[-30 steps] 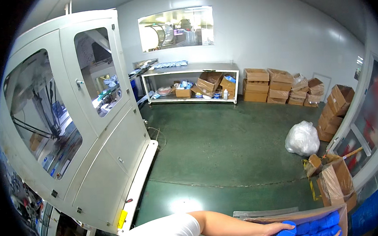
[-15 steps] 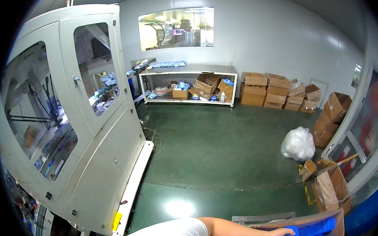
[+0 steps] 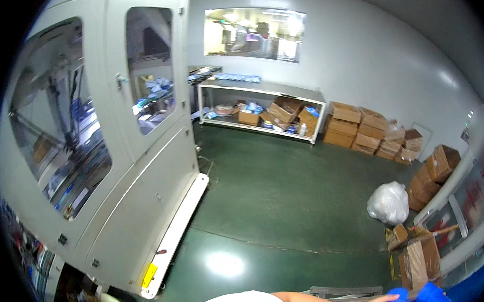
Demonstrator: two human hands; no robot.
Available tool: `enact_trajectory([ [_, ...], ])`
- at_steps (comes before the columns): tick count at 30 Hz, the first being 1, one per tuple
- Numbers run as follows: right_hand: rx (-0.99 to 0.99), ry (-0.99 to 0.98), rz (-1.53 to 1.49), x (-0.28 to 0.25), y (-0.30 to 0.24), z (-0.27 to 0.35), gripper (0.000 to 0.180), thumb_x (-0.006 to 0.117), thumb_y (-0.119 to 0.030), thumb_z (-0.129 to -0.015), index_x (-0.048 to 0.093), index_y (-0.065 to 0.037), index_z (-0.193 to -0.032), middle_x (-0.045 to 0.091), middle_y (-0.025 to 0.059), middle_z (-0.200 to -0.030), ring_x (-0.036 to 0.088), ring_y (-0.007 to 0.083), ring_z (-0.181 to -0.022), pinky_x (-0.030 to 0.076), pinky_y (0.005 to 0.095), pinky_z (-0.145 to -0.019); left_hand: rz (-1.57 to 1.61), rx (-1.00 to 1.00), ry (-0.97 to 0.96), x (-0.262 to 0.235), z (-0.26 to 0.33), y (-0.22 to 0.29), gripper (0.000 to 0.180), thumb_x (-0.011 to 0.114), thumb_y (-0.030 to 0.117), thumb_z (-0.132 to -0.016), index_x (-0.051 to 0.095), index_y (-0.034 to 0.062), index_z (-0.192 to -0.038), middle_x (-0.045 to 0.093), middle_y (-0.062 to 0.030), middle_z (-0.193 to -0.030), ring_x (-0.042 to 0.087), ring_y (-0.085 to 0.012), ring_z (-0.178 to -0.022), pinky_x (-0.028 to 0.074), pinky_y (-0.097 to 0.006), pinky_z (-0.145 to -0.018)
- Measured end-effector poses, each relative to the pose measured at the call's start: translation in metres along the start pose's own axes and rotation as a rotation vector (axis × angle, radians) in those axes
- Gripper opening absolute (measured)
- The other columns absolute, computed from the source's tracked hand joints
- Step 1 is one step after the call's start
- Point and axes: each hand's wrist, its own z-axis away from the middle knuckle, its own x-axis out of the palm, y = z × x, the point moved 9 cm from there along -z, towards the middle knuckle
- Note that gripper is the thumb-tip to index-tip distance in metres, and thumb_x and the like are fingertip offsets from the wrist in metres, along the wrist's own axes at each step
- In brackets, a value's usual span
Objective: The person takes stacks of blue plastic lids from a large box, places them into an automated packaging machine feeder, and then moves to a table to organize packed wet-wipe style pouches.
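At the lower edge my left arm, in a short white sleeve, stretches to the right. My left hand (image 3: 385, 300) grips a bright blue object (image 3: 394, 295), with its fingers closed over the top. The object's kind cannot be told, because its lower part is cut off by the picture's edge. Beside it, a little to the right, is another blue piece (image 3: 431, 294). My right hand is out of view.
A tall white machine cabinet (image 3: 161, 183) with windows fills the left. Farther off stand a white-framed table (image 3: 288, 89) and stacked cardboard boxes (image 3: 341, 125). A white plastic bag (image 3: 388, 203) lies on the green floor near an open carton (image 3: 420, 262) at right.
The view has tilted and shifted, so the room's far part sits farther right. My left hand stays at the blue objects, lower in the picture, and the carton around them has mostly left the view.
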Motion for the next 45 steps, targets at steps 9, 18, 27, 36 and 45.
enact_trajectory([
  [9,0.655,-0.616,-0.263,0.179,0.105,0.125,0.073,0.064,-0.050,-0.065,0.039,-0.020,-0.127,0.045,0.0070,-0.123,0.047,0.0267,-0.108,0.047,0.0427,-0.077,-0.097,0.653,0.338,-0.028,0.165,0.091,0.051,0.066,0.036,-0.075,0.047,0.0115,-0.116,0.054,-0.0076,-0.113,0.053,-0.0224,-0.100,0.041,-0.041,-0.092],
  [18,1.052,-1.025,-0.255,0.252,0.123,0.279,0.060,0.064,-0.049,-0.064,0.046,-0.024,-0.115,0.047,0.0049,-0.117,0.045,0.0261,-0.109,0.035,0.0465,-0.088,-0.257,1.120,0.364,0.018,0.319,0.029,0.063,0.068,0.033,-0.071,0.039,0.0106,-0.122,0.049,-0.0097,-0.116,0.047,-0.0248,-0.107,0.036,-0.042,-0.095],
  [27,1.382,-1.345,-0.223,0.278,0.098,0.480,0.069,0.054,-0.062,-0.068,0.046,-0.016,-0.118,0.049,0.0069,-0.117,0.043,0.0240,-0.111,0.030,0.0407,-0.096,-0.747,1.696,0.420,0.073,0.480,-0.038,0.067,0.066,0.033,-0.072,0.034,0.0089,-0.126,0.044,-0.0088,-0.121,0.044,-0.0238,-0.113,0.035,-0.039,-0.098],
  [36,1.320,-1.382,-0.028,0.244,0.095,0.653,0.065,0.058,-0.053,-0.073,0.040,-0.016,-0.123,0.046,0.0063,-0.122,0.040,0.0231,-0.115,0.027,0.0428,-0.100,-0.530,1.849,0.478,0.067,0.639,-0.162,0.067,0.067,0.039,-0.069,0.038,0.0133,-0.124,0.045,-0.0093,-0.123,0.043,-0.0253,-0.114,0.031,-0.043,-0.100],
  [45,1.356,-1.559,-0.151,0.216,0.057,0.791,0.058,0.061,-0.042,-0.074,0.043,-0.011,-0.120,0.050,0.0073,-0.117,0.044,0.0228,-0.112,0.033,0.0412,-0.095,-0.408,1.893,0.535,0.050,0.748,-0.281,0.076,0.067,0.051,-0.063,0.036,0.0193,-0.125,0.041,-0.0099,-0.126,0.039,-0.0333,-0.117,0.030,-0.056,-0.096],
])
